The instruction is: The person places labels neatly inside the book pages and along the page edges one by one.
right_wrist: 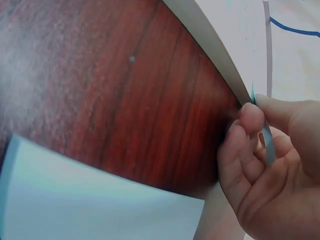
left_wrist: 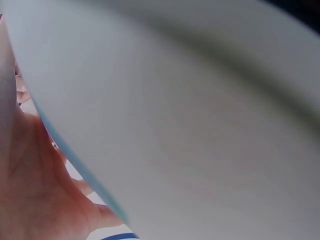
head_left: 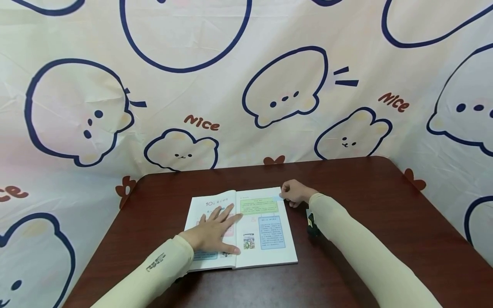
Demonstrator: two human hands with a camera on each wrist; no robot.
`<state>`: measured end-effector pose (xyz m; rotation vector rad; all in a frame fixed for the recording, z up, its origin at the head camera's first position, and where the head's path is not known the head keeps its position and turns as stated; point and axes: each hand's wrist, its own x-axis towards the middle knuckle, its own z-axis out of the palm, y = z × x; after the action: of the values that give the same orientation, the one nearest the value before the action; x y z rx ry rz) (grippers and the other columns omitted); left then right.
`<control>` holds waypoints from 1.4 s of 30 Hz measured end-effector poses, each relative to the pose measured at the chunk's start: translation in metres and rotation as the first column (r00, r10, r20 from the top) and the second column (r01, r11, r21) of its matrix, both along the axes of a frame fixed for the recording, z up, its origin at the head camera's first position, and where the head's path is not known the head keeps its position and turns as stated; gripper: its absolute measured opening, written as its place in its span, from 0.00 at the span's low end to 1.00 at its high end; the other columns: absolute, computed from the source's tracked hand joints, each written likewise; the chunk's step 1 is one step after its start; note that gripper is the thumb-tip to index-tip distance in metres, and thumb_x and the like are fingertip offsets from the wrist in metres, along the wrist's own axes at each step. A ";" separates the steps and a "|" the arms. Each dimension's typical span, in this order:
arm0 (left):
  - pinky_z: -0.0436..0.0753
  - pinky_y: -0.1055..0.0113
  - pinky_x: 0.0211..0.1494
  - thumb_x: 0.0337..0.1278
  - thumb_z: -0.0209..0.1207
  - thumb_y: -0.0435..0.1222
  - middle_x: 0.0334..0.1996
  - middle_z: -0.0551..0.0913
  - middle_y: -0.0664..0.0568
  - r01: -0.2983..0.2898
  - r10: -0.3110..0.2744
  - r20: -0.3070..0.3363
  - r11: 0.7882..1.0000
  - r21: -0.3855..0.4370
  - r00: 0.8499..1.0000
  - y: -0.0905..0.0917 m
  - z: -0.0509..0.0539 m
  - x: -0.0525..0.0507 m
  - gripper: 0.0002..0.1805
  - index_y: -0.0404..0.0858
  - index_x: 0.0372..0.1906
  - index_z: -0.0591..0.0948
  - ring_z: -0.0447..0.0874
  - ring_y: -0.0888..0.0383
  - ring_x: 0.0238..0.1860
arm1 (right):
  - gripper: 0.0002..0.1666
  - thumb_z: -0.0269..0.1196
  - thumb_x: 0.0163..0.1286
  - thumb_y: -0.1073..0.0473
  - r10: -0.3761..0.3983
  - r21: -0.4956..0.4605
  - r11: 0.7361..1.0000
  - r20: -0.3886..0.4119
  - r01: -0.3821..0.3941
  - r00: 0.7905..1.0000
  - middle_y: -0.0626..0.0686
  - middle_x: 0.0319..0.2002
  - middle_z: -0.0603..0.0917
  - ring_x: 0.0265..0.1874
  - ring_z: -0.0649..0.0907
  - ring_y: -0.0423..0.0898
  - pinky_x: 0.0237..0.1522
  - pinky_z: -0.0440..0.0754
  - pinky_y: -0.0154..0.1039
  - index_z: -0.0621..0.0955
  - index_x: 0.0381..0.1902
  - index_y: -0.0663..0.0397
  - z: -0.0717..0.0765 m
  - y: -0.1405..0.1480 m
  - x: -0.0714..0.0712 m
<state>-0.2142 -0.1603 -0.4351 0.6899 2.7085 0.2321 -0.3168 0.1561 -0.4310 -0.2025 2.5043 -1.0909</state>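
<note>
While my left hand (head_left: 211, 233) rests splayed wide on the open book (head_left: 252, 224), my right hand (head_left: 296, 192) pinches a pale blue strip (head_left: 277, 198) at the upper right corner.

Left arm: long, pale cream-yellow fabric sleeve (head_left: 148, 280); small dark rectangular print (head_left: 155, 262) near the cuff, illegible. Right arm: matching long, pale cream-yellow fabric sleeve (head_left: 369, 244), creased near the cuff. Small black device (head_left: 313, 229) beside right cuff, partly hidden. Left hand (head_left: 212, 233) and right hand (head_left: 296, 192): bare.
</note>
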 end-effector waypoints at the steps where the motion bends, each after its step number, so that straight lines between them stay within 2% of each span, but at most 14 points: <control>1: 0.51 0.23 0.71 0.44 0.60 0.76 0.84 0.39 0.55 -0.001 0.001 -0.001 1.000 -0.001 1.000 0.000 0.000 0.000 0.57 0.64 0.80 0.54 0.41 0.36 0.82 | 0.10 0.58 0.77 0.61 0.003 -0.001 1.000 0.007 -0.003 1.000 0.50 0.25 0.73 0.19 0.77 0.43 0.23 0.79 0.35 0.73 0.32 0.55 0.000 0.000 -0.001; 6: 0.51 0.23 0.72 0.44 0.60 0.75 0.84 0.39 0.55 -0.001 0.001 0.000 1.000 0.000 1.000 0.000 0.000 -0.001 0.57 0.64 0.80 0.54 0.41 0.36 0.82 | 0.10 0.56 0.78 0.62 0.012 -0.025 1.000 0.040 -0.011 0.999 0.50 0.24 0.73 0.20 0.77 0.44 0.24 0.80 0.36 0.72 0.33 0.55 0.000 0.002 -0.004; 8: 0.51 0.23 0.72 0.44 0.60 0.75 0.84 0.39 0.55 -0.001 0.001 0.000 1.000 0.000 1.000 0.000 0.001 -0.001 0.57 0.64 0.80 0.54 0.41 0.36 0.82 | 0.10 0.57 0.77 0.59 -0.001 -0.021 1.000 0.044 0.002 0.999 0.50 0.24 0.73 0.19 0.77 0.44 0.24 0.79 0.35 0.72 0.33 0.54 0.000 0.002 -0.004; 13: 0.51 0.23 0.72 0.44 0.60 0.75 0.84 0.39 0.55 -0.003 0.003 -0.003 1.000 -0.005 1.000 0.000 0.002 -0.001 0.57 0.64 0.80 0.54 0.41 0.36 0.82 | 0.21 0.68 0.68 0.46 -0.054 0.111 0.992 -0.038 0.058 0.998 0.50 0.22 0.73 0.15 0.75 0.43 0.19 0.76 0.33 0.71 0.29 0.52 -0.004 -0.009 -0.003; 16: 0.51 0.22 0.71 0.44 0.61 0.75 0.84 0.39 0.54 -0.001 0.001 -0.002 1.000 -0.001 1.000 -0.001 0.002 -0.002 0.57 0.64 0.80 0.54 0.41 0.36 0.82 | 0.24 0.71 0.65 0.46 -0.058 0.150 0.986 -0.074 0.068 0.996 0.50 0.20 0.74 0.15 0.75 0.43 0.18 0.75 0.32 0.69 0.28 0.52 -0.005 -0.013 -0.002; 23: 0.51 0.22 0.71 0.44 0.60 0.76 0.84 0.39 0.55 0.003 -0.003 0.001 1.000 0.006 1.000 -0.001 -0.001 -0.003 0.57 0.65 0.80 0.53 0.40 0.36 0.82 | 0.14 0.66 0.71 0.60 0.025 0.014 1.000 0.023 -0.025 0.999 0.50 0.26 0.73 0.18 0.75 0.42 0.22 0.77 0.33 0.70 0.34 0.55 0.003 -0.002 -0.001; 28: 0.51 0.22 0.71 0.45 0.60 0.76 0.84 0.39 0.55 0.005 -0.005 0.002 1.000 0.009 1.000 -0.001 0.000 -0.002 0.57 0.64 0.80 0.53 0.41 0.35 0.82 | 0.09 0.63 0.73 0.63 0.051 -0.024 0.998 0.072 -0.049 0.996 0.50 0.25 0.74 0.19 0.76 0.42 0.25 0.79 0.33 0.72 0.38 0.58 0.007 0.004 0.000; 31: 0.51 0.22 0.71 0.44 0.60 0.76 0.84 0.39 0.55 0.003 -0.004 0.002 1.000 0.005 1.000 -0.001 0.000 -0.001 0.57 0.65 0.80 0.54 0.41 0.35 0.82 | 0.11 0.65 0.72 0.58 0.017 0.004 1.000 0.064 -0.018 0.998 0.49 0.22 0.72 0.17 0.76 0.41 0.23 0.79 0.33 0.73 0.36 0.56 0.008 0.001 0.001; 35: 0.51 0.22 0.72 0.44 0.60 0.76 0.84 0.38 0.55 0.003 -0.003 0.001 1.000 0.005 1.000 0.000 -0.001 -0.001 0.57 0.65 0.80 0.53 0.40 0.36 0.83 | 0.19 0.70 0.66 0.49 -0.029 0.091 0.995 -0.004 0.029 1.000 0.48 0.19 0.72 0.14 0.75 0.40 0.19 0.76 0.31 0.73 0.29 0.52 0.005 -0.005 0.001; 39: 0.51 0.22 0.72 0.44 0.59 0.76 0.84 0.39 0.55 0.004 -0.004 -0.001 1.000 0.006 1.000 0.000 -0.001 -0.002 0.57 0.65 0.80 0.53 0.40 0.36 0.83 | 0.22 0.72 0.63 0.49 -0.054 0.141 0.988 -0.049 0.060 0.997 0.49 0.19 0.73 0.12 0.74 0.41 0.16 0.75 0.31 0.70 0.25 0.51 0.002 -0.010 0.001; 42: 0.51 0.22 0.71 0.44 0.59 0.76 0.84 0.39 0.55 0.006 -0.006 -0.002 1.000 0.001 1.000 -0.001 -0.001 -0.001 0.57 0.65 0.80 0.53 0.40 0.36 0.82 | 0.23 0.72 0.64 0.49 -0.078 0.150 0.985 -0.049 0.085 0.996 0.49 0.18 0.72 0.12 0.74 0.41 0.16 0.74 0.32 0.70 0.24 0.51 0.001 -0.013 0.001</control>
<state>-0.2156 -0.1613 -0.4364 0.6982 2.7078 0.2322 -0.3157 0.1432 -0.4297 -0.0810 2.6408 -0.9297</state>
